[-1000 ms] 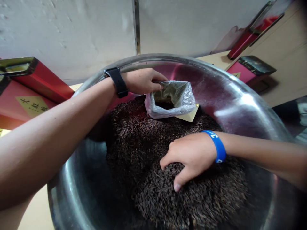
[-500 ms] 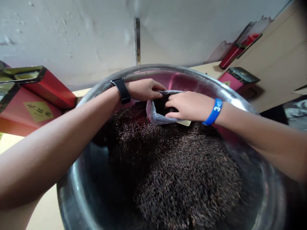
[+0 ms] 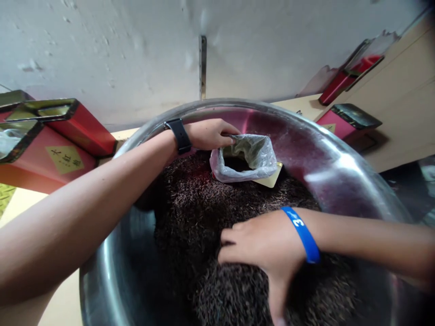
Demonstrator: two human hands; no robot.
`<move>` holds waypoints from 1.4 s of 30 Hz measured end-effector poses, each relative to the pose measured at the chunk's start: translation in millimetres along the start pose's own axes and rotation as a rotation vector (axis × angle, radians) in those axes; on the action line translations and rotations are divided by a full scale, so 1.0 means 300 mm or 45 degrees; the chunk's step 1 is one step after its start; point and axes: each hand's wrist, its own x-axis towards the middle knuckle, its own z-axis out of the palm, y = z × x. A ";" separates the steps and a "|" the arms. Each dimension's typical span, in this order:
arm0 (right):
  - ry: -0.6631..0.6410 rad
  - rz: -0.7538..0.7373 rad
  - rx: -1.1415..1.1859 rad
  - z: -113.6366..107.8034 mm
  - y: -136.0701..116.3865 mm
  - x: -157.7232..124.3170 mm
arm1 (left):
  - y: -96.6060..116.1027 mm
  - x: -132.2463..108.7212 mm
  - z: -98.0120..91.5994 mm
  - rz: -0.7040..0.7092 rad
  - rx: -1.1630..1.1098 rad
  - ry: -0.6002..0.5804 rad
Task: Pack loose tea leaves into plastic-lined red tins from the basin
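My left hand (image 3: 214, 133), with a black watch on the wrist, grips the rim of a plastic-lined tin (image 3: 246, 170) at the far side of a big metal basin (image 3: 112, 280). The clear liner is folded over the tin's edge, and its inside looks dark toward the bottom. A yellow card or lid (image 3: 271, 177) shows beside the tin. Dark, dry tea leaves (image 3: 234, 290) are heaped in the basin. Over the heap my right hand (image 3: 265, 246), wearing a blue wristband, spreads its thumb away from the fingers; the fingertips touch the leaves.
Red tins with yellow labels (image 3: 64, 159) stand left of the basin. Another red tin (image 3: 346, 118) is at the right, and a further one (image 3: 336, 83) lies behind it. A grey wall (image 3: 142, 59) rises behind the basin.
My right hand has come out of the lined tin and moved down toward me onto the tea leaves, its fingers spreading. My left hand stays at the tin's rim.
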 end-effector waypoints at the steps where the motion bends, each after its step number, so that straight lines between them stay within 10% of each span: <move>1: -0.056 -0.027 -0.011 -0.002 -0.015 0.000 | 0.000 -0.001 0.000 0.009 0.001 0.012; 7: -0.166 -0.040 -0.063 -0.032 -0.063 -0.002 | -0.008 -0.002 0.002 0.004 -0.049 0.012; 11: 0.196 -0.026 0.095 -0.139 -0.008 -0.073 | -0.004 -0.007 -0.002 0.017 -0.097 -0.002; 15: 0.783 0.387 -0.139 -0.223 0.104 -0.130 | 0.010 -0.013 -0.010 0.061 -0.163 -0.043; 21: 1.157 0.570 -0.378 -0.184 0.075 -0.106 | -0.002 -0.010 -0.006 0.138 -0.209 -0.007; 25: 0.806 0.150 0.012 -0.078 0.004 -0.014 | -0.013 -0.011 -0.002 0.092 -0.222 0.014; 29: 0.666 0.252 0.161 0.028 0.076 0.088 | -0.015 -0.011 0.001 0.077 -0.248 0.029; 42: 1.072 0.638 0.684 0.006 0.214 0.405 | -0.013 -0.014 0.007 0.046 -0.241 0.043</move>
